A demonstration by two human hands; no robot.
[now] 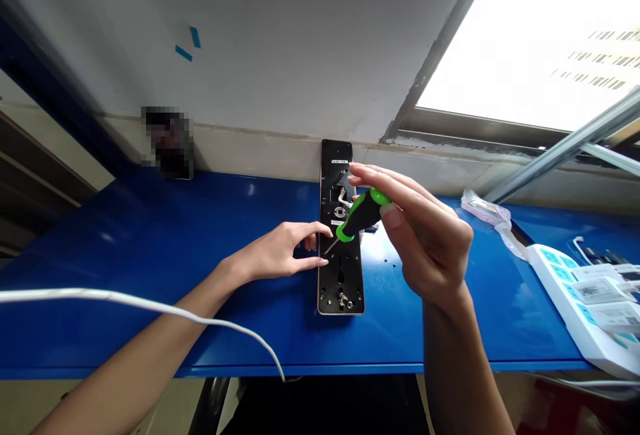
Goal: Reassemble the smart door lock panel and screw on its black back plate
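Observation:
A long black panel (341, 282), which looks like the back of an electronic door lock, lies lengthwise on the blue table, its far end near the wall. My right hand (433, 242) grips a green and black screwdriver (367, 214) by the handle's end. The shaft slants down to the left, its tip at the panel near the left edge. At that edge is my left hand (280, 248), thumb and forefinger apart on either side of the tip and touching the panel. Whether a screw sits under the tip is too small to tell. A white cable connector (343, 196) shows in the panel's upper half.
Tiny dark screws (390, 263) lie right of the panel. A white power strip (560, 295) with plugged-in adapters and a clear plastic bag (490, 215) are at right. A white cable (150, 305) hangs across my left forearm. A pixelated phone-like object (170, 142) leans on the wall.

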